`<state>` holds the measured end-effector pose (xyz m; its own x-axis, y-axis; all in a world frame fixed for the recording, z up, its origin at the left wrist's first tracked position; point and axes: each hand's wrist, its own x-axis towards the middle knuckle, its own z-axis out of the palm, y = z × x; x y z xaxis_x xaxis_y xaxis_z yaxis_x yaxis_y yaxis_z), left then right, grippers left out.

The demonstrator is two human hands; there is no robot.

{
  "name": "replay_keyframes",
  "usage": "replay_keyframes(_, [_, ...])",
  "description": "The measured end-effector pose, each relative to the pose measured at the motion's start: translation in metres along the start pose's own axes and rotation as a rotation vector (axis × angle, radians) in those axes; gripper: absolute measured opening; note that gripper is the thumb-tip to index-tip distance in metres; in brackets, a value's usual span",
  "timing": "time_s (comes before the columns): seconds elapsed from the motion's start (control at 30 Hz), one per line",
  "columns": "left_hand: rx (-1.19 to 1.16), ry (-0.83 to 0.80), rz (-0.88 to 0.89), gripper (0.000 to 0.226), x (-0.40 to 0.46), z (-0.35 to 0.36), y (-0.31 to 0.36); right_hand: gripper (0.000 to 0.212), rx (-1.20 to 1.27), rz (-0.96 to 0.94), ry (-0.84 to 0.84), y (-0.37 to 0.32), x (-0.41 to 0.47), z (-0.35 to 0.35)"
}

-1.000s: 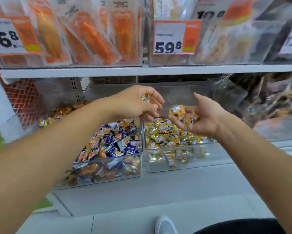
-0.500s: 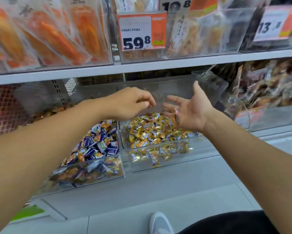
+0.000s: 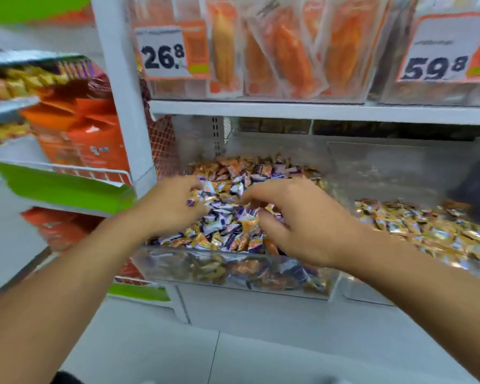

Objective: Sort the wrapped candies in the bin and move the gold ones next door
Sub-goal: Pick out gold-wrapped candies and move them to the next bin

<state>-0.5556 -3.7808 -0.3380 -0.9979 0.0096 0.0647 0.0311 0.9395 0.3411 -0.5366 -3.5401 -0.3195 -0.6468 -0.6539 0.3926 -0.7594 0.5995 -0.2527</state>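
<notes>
Shop aisle, white metal shelving (image 3: 316,110), price tags reading 26.8 (image 3: 164,55) and 59.8 (image 3: 434,67) up top over bags of orange snacks (image 3: 283,51). Down on the bottom shelf is where I'm working.

Both my hands are in the mixed bin. My left hand (image 3: 169,206) has its fingers curled down into the pile, and there's a purple-wrapped candy (image 3: 191,202) right at the fingertips, but it's too blurry to tell whether I've actually pinched anything. My right hand (image 3: 297,217) is clawed over the heap too, thumb and fingers closing around an orange-gold candy (image 3: 248,221) (looks like a pinch to me, not just a touch).

Hands are spread like that so I can rake the purple ones aside and dig up the gold.

The clear mixed bin (image 3: 233,270) has purple and gold wrapped candies (image 3: 227,231) all jumbled together. Just beside it on my right sits the neighbouring bin (image 3: 352,285), heaped with gold candies (image 3: 427,231), which is where these go. Plenty of gold still mixed in, so I'd say nowhere near done.
</notes>
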Motion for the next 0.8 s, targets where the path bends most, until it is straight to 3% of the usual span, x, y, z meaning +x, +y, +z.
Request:
replay_keyframes(0.07, [0.001, -0.145, -0.044, 0.069, -0.005, 0.007, -0.009, 0.041, 0.063, 0.123, -0.054, 0.007, 0.033, 0.015])
replay_keyframes(0.13, [-0.135, -0.170, -0.102, 0.071, -0.004, 0.011, -0.019, 0.048, 0.132, 0.234, -0.116, 0.012, 0.072, 0.024])
replay_keyframes(0.3, [-0.405, -0.024, -0.160, 0.053, 0.003, 0.022, -0.045, 0.042, 0.069, 0.262, -0.367, 0.031, 0.181, 0.067])
replay_keyframes(0.57, [-0.386, 0.080, -0.139, 0.053, 0.007, 0.031, -0.052, 0.047, 0.089, 0.327, -0.757, 0.012, 0.248, 0.118])
replay_keyframes(0.67, [-0.448, 0.152, -0.155, 0.060, 0.006, 0.027, -0.050, 0.043, 0.005, 0.322, -0.827, 0.009, 0.248, 0.115])
replay_keyframes(0.8, [-0.479, 0.182, -0.158, 0.056, 0.004, 0.024, -0.048, 0.033, -0.128, 0.289, -0.759, 0.007, 0.230, 0.099])
